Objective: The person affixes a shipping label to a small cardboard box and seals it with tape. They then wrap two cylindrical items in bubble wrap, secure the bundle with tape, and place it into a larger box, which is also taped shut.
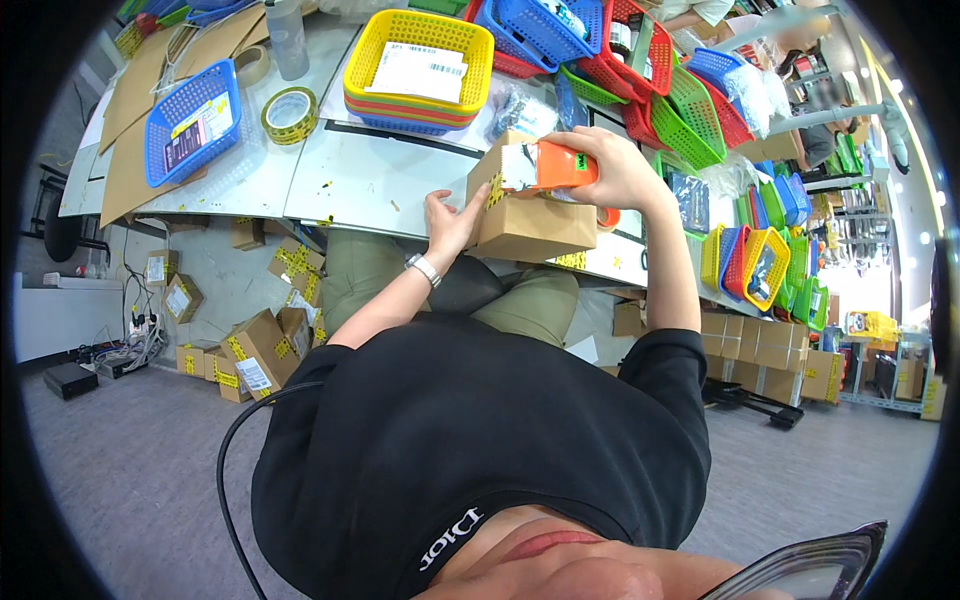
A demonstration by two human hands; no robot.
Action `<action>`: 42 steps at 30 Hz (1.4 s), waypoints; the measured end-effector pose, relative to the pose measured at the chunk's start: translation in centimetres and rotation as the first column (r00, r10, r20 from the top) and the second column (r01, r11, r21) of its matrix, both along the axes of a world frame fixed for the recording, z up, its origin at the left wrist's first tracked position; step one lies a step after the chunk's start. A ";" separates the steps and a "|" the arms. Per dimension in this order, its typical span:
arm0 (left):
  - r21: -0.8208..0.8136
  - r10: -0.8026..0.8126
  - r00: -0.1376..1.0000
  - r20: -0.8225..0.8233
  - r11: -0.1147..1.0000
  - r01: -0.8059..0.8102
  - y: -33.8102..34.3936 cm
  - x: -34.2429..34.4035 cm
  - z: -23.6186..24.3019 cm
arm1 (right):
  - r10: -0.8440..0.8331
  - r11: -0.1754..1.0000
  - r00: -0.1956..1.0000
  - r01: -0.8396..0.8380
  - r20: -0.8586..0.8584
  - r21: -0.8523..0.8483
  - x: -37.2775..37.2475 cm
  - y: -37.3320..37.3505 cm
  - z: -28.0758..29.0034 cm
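Note:
A brown cardboard box sits at the near edge of the white table, in front of my lap. My right hand is closed around an orange tape dispenser, which rests against the top of the box. A strip of yellow-and-black tape shows at the box's upper left edge. My left hand lies along the left side of the box, thumb against it and the other fingers apart. The underside of the dispenser and part of the box top are hidden.
Stacked yellow, red and blue baskets stand beyond the box. To the left are a blue basket, a tape roll and a clear bottle. Many coloured baskets crowd the right. Taped boxes lie on the floor.

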State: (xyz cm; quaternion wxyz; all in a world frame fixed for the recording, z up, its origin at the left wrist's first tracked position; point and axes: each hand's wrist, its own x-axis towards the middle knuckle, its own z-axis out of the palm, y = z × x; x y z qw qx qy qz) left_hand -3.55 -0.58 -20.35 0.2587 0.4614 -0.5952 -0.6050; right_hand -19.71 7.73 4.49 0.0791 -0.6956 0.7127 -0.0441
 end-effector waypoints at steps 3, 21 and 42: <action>-0.300 -0.009 0.977 -0.212 0.952 -0.056 0.6 0.7 -0.7 | 0.005 0.999 1.000 -0.005 -0.002 -0.035 -0.1 0.3 -0.2; -0.424 -0.754 0.591 -0.286 0.653 0.628 -5.6 -4.2 7.5 | -0.018 0.995 1.000 0.019 -0.010 0.097 -0.6 -0.4 2.3; -0.579 -0.708 0.650 0.276 0.417 0.700 -7.6 -3.6 9.7 | -0.317 0.947 0.811 0.303 0.492 0.110 -10.2 14.5 -4.4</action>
